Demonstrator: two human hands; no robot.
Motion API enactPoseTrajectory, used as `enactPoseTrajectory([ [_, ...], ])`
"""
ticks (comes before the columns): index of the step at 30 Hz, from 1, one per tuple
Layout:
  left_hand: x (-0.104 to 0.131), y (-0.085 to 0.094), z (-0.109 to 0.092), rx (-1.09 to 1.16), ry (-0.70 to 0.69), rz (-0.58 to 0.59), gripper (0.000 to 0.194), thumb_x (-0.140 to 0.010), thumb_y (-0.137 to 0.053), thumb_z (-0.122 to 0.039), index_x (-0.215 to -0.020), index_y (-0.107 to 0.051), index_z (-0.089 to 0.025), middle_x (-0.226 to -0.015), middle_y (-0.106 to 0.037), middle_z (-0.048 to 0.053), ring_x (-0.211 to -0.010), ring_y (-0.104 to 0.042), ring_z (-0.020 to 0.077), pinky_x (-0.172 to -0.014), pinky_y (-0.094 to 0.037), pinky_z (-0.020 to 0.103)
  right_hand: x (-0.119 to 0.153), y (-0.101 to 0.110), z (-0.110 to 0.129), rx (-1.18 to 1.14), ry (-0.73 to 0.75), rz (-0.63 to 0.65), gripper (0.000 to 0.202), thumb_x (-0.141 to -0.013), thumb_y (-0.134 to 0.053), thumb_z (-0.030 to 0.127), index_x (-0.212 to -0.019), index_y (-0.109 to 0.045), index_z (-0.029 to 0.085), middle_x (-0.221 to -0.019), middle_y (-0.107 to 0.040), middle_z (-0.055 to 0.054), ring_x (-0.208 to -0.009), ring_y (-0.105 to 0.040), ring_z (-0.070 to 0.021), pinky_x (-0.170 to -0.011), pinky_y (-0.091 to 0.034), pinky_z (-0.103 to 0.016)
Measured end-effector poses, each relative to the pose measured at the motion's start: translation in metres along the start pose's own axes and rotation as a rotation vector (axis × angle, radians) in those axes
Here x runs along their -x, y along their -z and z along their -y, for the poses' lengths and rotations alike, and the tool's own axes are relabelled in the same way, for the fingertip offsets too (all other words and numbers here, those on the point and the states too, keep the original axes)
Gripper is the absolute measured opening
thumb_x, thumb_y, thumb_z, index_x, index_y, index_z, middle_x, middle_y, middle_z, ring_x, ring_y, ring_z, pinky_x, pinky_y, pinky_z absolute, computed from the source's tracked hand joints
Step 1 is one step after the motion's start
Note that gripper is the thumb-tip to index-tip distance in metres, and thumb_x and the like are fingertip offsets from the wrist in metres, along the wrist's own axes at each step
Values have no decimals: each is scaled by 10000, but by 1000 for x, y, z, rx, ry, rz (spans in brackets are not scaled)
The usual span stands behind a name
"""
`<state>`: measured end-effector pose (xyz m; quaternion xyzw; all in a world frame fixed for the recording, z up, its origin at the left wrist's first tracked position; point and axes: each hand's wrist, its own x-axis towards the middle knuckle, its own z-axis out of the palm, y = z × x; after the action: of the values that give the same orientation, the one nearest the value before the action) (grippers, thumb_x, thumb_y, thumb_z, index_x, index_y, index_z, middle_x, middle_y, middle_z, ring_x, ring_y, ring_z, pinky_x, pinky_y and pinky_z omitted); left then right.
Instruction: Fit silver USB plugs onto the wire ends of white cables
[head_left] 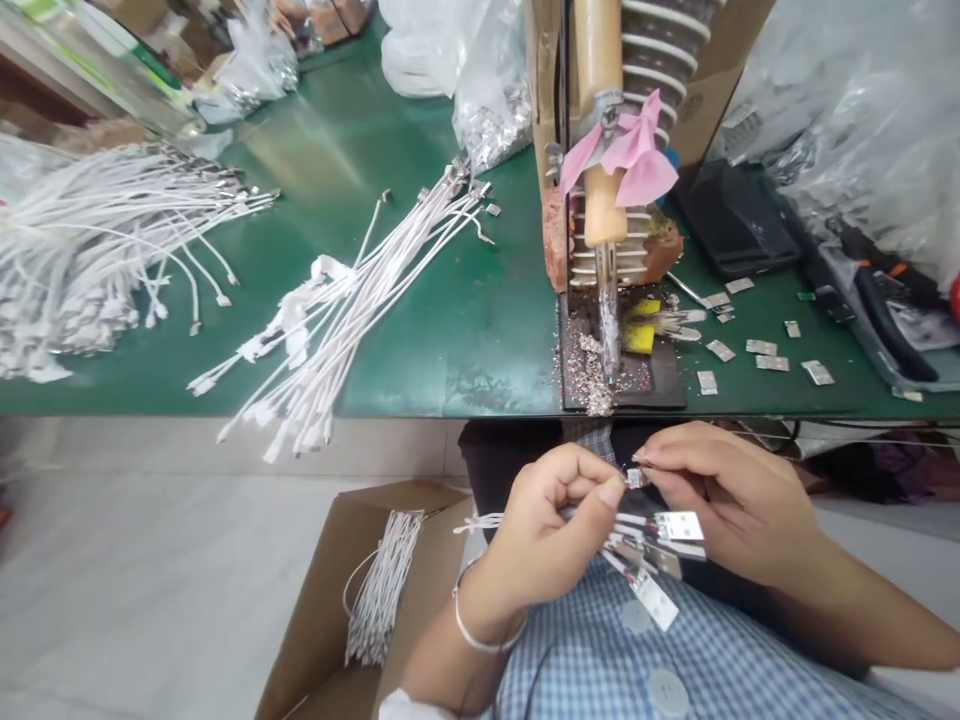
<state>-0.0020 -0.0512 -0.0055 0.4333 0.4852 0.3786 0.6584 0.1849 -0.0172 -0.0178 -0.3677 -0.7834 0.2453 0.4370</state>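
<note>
My left hand (559,525) is closed round several white cables (626,530), whose flat metal USB plugs (654,598) fan out below the fingers. Between its thumb and forefinger and the fingertips of my right hand (724,495) is a small metal connector (635,478). The right hand pinches the connector's far side. Just above both hands, at the table edge, a soldering iron (604,220) with a wooden handle and a pink ribbon points down at a dark plate (664,385) strewn with solder bits.
On the green table (487,330) lie a bundle of white cables (367,300) and a larger pile (97,250) at left. Loose metal shells (772,363), a black phone (739,215) and a tool tray (885,330) are at right. A cardboard box (315,600) with cables stands below.
</note>
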Motion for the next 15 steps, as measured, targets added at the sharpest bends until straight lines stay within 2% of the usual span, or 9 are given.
enactPoseTrajectory([
  [4,-4,1,1,-9,-4,1,328,-906,-619,-479,-821,-578,-165,-570,-497,-52,-463,-421,61,-459,-334,179,-3,4,-2,26,3,23,222,-854,-592,97,-1006,-655,246,-849,-743,-38,-725,-715,-162,-649,-597,-262],
  [7,-4,4,3,-47,24,-26,330,-902,-624,-474,-796,-583,-164,-572,-502,-41,-481,-417,69,-463,-325,179,-2,13,-3,31,-12,-19,268,-830,-606,75,-1025,-659,252,-864,-737,-39,-742,-707,-169,-635,-578,-275],
  [8,-3,6,3,-54,36,-42,338,-897,-631,-478,-780,-586,-164,-566,-504,-38,-486,-419,71,-465,-323,179,-1,18,-5,29,-28,-67,257,-831,-604,72,-1002,-661,256,-854,-730,-34,-735,-699,-169,-627,-567,-281],
  [10,-1,9,4,-50,58,-95,361,-874,-659,-493,-744,-589,-164,-550,-501,-37,-485,-416,72,-464,-314,178,-3,34,-13,63,-74,-253,162,-853,-597,100,-882,-660,247,-777,-705,-20,-672,-668,-158,-598,-536,-285],
  [11,0,10,4,-34,73,-137,375,-855,-678,-508,-732,-591,-164,-543,-497,-38,-479,-408,70,-459,-305,176,-4,45,-19,123,-104,-374,127,-873,-589,137,-810,-646,231,-727,-687,-19,-627,-645,-151,-577,-516,-285],
  [13,1,13,4,5,121,-207,406,-804,-724,-541,-720,-601,-163,-527,-483,-45,-462,-382,62,-451,-288,174,-10,73,-37,365,-204,-606,221,-912,-562,254,-701,-600,201,-630,-638,-21,-534,-587,-130,-529,-464,-274],
  [15,1,15,4,32,175,-238,440,-755,-758,-571,-712,-611,-158,-510,-473,-49,-452,-368,55,-454,-286,172,-16,106,-59,745,-504,-653,292,-948,-450,373,-801,-593,165,-715,-651,-61,-570,-596,-129,-550,-456,-272],
])
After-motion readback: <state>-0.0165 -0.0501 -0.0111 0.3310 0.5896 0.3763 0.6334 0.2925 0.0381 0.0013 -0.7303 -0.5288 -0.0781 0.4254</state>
